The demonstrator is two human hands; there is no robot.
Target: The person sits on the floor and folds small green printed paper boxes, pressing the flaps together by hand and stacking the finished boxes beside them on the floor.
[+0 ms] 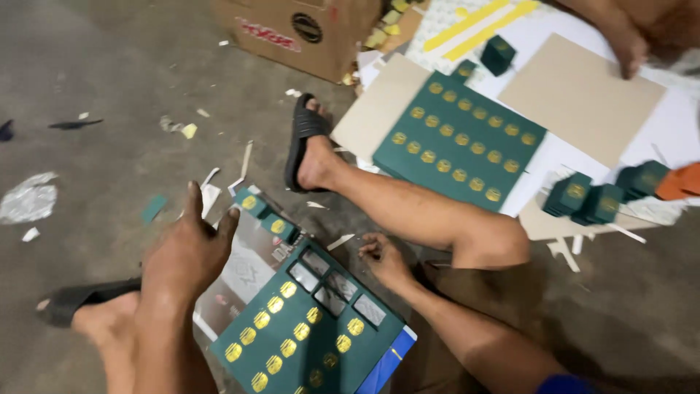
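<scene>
Left hand (188, 252) up close to the camera, raised over the knee, fingers loosely spread and holding nothing, thumb sticking up. Just beside it on the concrete floor (109, 87) lies the near green sheet (310, 332), dark green card dotted with round gold seals, several square windows already punched out along its upper edge. Two small green squares (266, 215) with gold seals sit at the sheet's top corner, near the left fingertips. Right hand (383, 259) rests low at the sheet's right edge, fingers curled together; whether they pinch anything, I cannot tell. A blue edge (390, 365) peeks out under the sheet's lower corner.

Now the wider scene: a cardboard box (299, 29) stands at the top of the floor. Right of it, a second green sheet (459, 142) with full rows of gold seals lies on pale boards (583, 95), and another person's hand (631, 47) presses on the brown board. Little green boxes (590, 197) cluster at the right, one more green box (498, 55) further up. Black sandals on both feet, the right sandal (302, 138) near the boards, the left sandal (80, 299) by the left arm. Paper scraps (29, 201) litter the floor.
</scene>
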